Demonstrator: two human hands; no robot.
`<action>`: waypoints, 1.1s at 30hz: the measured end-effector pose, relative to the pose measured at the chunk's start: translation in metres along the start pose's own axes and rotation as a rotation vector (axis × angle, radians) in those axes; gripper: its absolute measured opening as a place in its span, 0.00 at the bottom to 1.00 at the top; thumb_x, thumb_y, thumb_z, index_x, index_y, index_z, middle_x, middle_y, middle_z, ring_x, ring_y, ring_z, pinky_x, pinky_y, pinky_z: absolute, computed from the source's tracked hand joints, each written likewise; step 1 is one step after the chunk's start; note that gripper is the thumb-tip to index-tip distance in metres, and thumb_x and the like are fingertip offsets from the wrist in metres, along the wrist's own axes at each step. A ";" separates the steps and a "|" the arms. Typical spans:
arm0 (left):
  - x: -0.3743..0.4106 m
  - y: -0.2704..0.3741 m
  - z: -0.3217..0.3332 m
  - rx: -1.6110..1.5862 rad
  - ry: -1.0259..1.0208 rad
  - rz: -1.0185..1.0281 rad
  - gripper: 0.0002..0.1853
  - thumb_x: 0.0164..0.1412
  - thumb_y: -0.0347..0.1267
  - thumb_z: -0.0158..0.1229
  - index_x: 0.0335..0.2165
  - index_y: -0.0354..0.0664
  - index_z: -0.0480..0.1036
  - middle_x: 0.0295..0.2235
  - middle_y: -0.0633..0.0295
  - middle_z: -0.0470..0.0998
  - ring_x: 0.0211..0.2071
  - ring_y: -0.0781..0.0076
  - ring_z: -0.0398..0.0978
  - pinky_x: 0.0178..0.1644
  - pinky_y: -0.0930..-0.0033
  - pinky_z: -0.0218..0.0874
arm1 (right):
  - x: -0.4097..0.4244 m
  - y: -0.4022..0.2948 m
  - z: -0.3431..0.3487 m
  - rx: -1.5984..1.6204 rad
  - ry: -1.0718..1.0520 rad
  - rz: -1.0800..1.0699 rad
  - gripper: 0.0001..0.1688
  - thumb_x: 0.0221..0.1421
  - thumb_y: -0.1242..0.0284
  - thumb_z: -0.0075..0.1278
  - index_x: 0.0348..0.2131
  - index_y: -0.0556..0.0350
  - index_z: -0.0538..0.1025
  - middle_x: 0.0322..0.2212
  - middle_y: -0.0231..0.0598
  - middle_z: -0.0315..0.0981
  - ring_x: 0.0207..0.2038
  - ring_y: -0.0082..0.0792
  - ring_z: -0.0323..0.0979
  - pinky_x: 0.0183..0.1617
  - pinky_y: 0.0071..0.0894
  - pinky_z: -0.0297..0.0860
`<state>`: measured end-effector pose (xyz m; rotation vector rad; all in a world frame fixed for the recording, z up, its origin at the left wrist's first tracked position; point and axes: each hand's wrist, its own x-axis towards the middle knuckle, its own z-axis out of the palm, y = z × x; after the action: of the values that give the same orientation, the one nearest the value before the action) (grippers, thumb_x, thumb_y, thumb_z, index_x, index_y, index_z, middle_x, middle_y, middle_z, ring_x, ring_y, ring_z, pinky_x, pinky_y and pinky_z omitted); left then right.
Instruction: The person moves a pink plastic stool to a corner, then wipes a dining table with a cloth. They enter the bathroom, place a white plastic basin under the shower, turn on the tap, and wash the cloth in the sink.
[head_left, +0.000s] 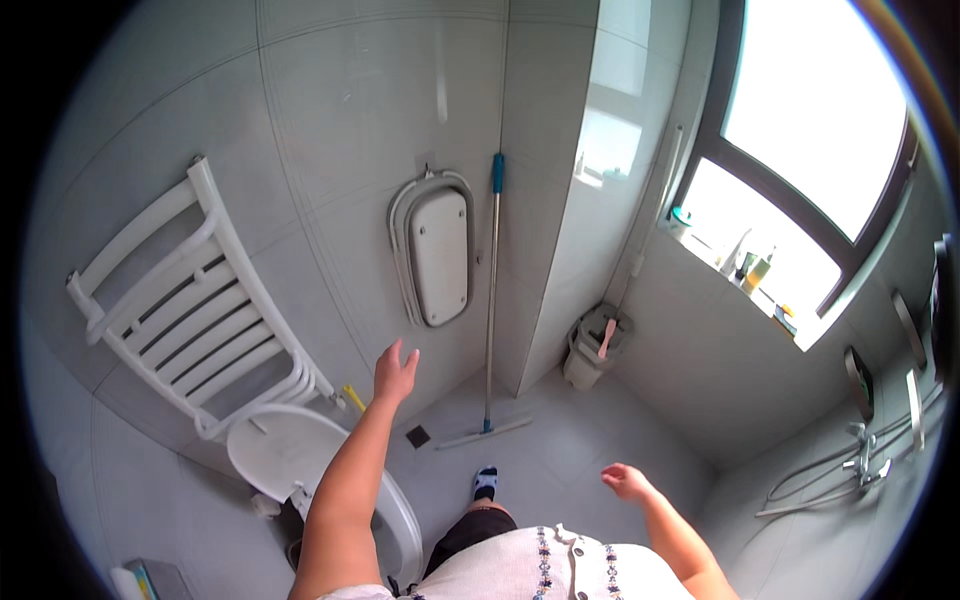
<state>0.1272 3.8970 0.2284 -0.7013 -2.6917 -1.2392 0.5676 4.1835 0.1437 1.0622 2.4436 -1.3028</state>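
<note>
My left hand (395, 373) reaches forward with thumb and fingers apart, holding nothing. In the view, it lies just below a grey-and-white folded plastic basin (441, 255) that hangs on the tiled wall. Right of that basin, a floor squeegee (492, 300) with a blue grip leans into the wall corner, its blade on the floor. My right hand (627, 481) hangs low at my right side above the floor, with its fingers partly curled. Nothing shows in it, and how far the fingers are closed is unclear. Under my left forearm is a toilet (409, 525) with its lid (277, 450) raised.
A white towel rack (202, 322) is on the left wall. In the far corner stands a grey bucket (581, 367) with a pink brush (607, 337). Bottles (756, 274) line the window sill. A shower mixer (866, 457) with hoses is at right; a floor drain (418, 436) lies ahead.
</note>
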 end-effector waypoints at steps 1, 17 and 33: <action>0.041 0.004 0.007 -0.024 0.050 -0.013 0.30 0.53 0.43 0.51 0.48 0.32 0.60 0.47 0.45 0.66 0.49 0.51 0.63 0.52 0.60 0.54 | 0.019 -0.006 -0.002 -0.004 -0.023 0.057 0.15 0.52 0.66 0.50 0.40 0.53 0.72 0.32 0.36 0.75 0.36 0.27 0.71 0.40 0.25 0.67; 0.222 -0.015 0.066 -0.247 0.218 -0.143 0.22 0.34 0.32 0.58 0.32 0.31 0.64 0.35 0.48 0.68 0.32 0.51 0.69 0.39 0.60 0.60 | 0.160 -0.100 -0.055 -0.050 -0.104 0.167 0.23 0.51 0.61 0.50 0.43 0.54 0.71 0.39 0.39 0.72 0.41 0.33 0.71 0.44 0.26 0.66; 0.172 0.109 -0.020 -0.844 -0.448 -0.355 0.32 0.53 0.55 0.48 0.44 0.38 0.61 0.38 0.59 0.70 0.37 0.70 0.70 0.40 0.62 0.65 | 0.165 -0.193 -0.075 1.287 -0.054 -0.066 0.34 0.53 0.56 0.42 0.53 0.55 0.57 0.50 0.43 0.60 0.50 0.41 0.62 0.55 0.45 0.58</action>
<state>0.0210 4.0071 0.3643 -0.6246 -2.5996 -2.6581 0.3317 4.2561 0.2394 1.0393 1.3858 -2.9437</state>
